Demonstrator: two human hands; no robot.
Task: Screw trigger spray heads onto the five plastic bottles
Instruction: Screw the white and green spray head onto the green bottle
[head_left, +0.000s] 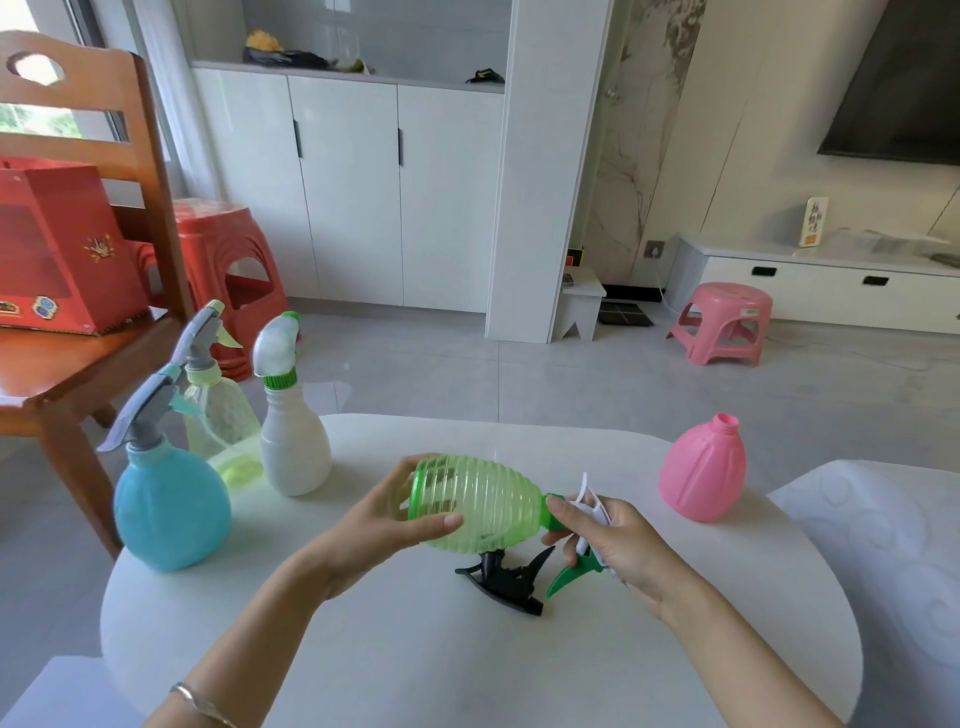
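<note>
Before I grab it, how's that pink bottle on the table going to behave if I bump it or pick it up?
The pink bottle looks like thin moulded plastic, with no spray head on its open neck, so it is probably light. Its wide base and narrow top suggest it would sooner slide on the smooth white table than tip. If knocked over, its rounded body may roll.

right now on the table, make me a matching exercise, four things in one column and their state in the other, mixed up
Things:
1. blue bottle
2. pink bottle
3. green bottle
4. black spray head

States:
a. lying loose on the table
b. held sideways in both hands
c. standing, spray head on
d. standing, neck open, no head

Pairs: 1-c, 2-d, 3-b, 4-a
</note>
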